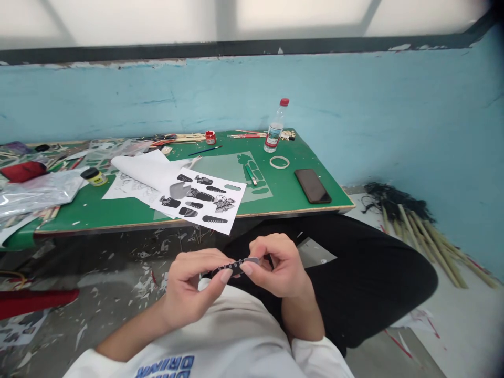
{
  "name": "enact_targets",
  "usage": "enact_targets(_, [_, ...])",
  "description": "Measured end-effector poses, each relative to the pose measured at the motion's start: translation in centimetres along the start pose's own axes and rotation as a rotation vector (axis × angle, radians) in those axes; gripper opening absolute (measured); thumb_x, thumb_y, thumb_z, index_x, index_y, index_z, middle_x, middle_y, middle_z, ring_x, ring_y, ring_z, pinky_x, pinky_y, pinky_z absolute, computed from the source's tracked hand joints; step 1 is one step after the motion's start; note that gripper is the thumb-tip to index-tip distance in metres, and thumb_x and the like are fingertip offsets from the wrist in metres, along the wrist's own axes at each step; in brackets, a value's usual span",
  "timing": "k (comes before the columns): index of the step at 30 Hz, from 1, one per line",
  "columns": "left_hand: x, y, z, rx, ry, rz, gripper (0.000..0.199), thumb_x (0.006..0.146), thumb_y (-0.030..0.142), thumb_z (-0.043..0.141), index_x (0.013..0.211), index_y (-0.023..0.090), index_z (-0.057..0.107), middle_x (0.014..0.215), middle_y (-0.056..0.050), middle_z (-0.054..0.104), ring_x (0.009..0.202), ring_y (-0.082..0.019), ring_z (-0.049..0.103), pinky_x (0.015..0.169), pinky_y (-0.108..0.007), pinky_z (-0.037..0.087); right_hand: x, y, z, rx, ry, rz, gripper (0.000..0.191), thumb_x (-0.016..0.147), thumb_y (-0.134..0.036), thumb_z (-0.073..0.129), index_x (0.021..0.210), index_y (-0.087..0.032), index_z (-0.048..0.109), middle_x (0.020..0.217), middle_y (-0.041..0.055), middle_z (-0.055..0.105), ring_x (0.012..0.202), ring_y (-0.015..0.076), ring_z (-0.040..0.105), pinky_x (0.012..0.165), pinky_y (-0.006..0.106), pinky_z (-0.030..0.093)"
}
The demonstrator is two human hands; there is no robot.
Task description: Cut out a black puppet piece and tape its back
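Between my two hands, above my lap, is a small dark elongated cutout (236,266) with a row of light marks along it. My left hand (197,281) pinches its left end between thumb and fingers. At the other end, my right hand (277,265) grips it with thumb and curled forefinger. On the table beyond lies a white printed sheet (218,227) with several dark shapes, some shaped like the cutout. Behind that sheet, a translucent sheet (258,195) has shapes cut out of it, and a green utility knife (250,175) rests on it.
The green table (118,215) ends at a front edge beyond my hands. On it are a phone (313,186), a tape roll (279,162), a water bottle (274,131), a red paint jar (210,137) and a black-lidded jar (94,177). Paper scraps litter the floor; bundled sticks (441,244) lie right.
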State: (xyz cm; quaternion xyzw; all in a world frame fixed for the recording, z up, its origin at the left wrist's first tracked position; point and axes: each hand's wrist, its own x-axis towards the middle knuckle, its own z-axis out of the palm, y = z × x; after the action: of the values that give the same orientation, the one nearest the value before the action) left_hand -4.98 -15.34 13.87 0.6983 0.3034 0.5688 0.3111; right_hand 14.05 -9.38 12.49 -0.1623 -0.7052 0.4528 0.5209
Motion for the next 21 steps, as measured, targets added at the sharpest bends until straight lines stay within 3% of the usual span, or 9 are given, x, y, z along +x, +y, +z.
enact_targets(8, [0.1, 1.2, -0.2, -0.102, -0.057, -0.321, 0.023, 0.102, 0.025, 0.063, 0.091, 0.022, 0.084, 0.076, -0.003, 0.079, 0.064, -0.013, 0.071, 0.062, -0.02, 0.057, -0.2, -0.1, 0.1, 0.136, -0.084, 0.226, 0.036, 0.097, -0.035, 0.068, 0.069, -0.02, 0.052, 0.054, -0.0048, 0.053, 0.045, 0.0072, 0.038, 0.047, 0.021, 0.031])
enact_targets(11, [0.1, 1.0, -0.4, -0.122, -0.043, -0.407, 0.028, 0.102, 0.035, 0.064, 0.088, 0.022, 0.085, 0.074, -0.003, 0.078, 0.063, -0.013, 0.07, 0.062, -0.02, 0.056, -0.2, -0.2, 0.0, 0.106, -0.109, 0.21, 0.034, 0.098, -0.035, 0.067, 0.071, -0.019, 0.053, 0.056, -0.0051, 0.052, 0.046, 0.0069, 0.037, 0.047, 0.021, 0.029])
enact_targets(15, [0.3, 0.6, -0.3, -0.118, -0.019, -0.524, 0.033, 0.099, 0.039, 0.068, 0.076, 0.021, 0.083, 0.066, -0.002, 0.076, 0.058, -0.011, 0.067, 0.058, -0.016, 0.054, 0.3, -0.2, -0.5, 0.021, -0.235, 0.192, 0.033, 0.098, -0.033, 0.067, 0.071, -0.019, 0.053, 0.054, -0.0074, 0.046, 0.045, 0.0054, 0.032, 0.045, 0.021, 0.023])
enact_targets(18, [0.4, 0.6, 0.0, -0.13, 0.011, -0.596, 0.032, 0.098, 0.041, 0.07, 0.078, 0.021, 0.085, 0.066, -0.003, 0.077, 0.055, -0.011, 0.069, 0.056, -0.016, 0.056, 1.0, 0.2, -0.8, 0.025, -0.321, 0.212, 0.038, 0.104, -0.035, 0.058, 0.071, -0.018, 0.052, 0.058, -0.0053, 0.053, 0.049, 0.0058, 0.035, 0.048, 0.021, 0.026])
enact_targets(21, [0.5, 0.5, 0.3, -0.177, 0.051, -0.655, 0.034, 0.097, 0.049, 0.07, 0.084, 0.022, 0.086, 0.075, -0.006, 0.081, 0.061, -0.014, 0.074, 0.056, -0.017, 0.059, 1.6, 0.9, -0.9, 0.022, -0.292, 0.185, 0.044, 0.108, -0.035, 0.053, 0.068, -0.017, 0.049, 0.057, -0.0063, 0.046, 0.051, 0.0059, 0.034, 0.049, 0.021, 0.026])
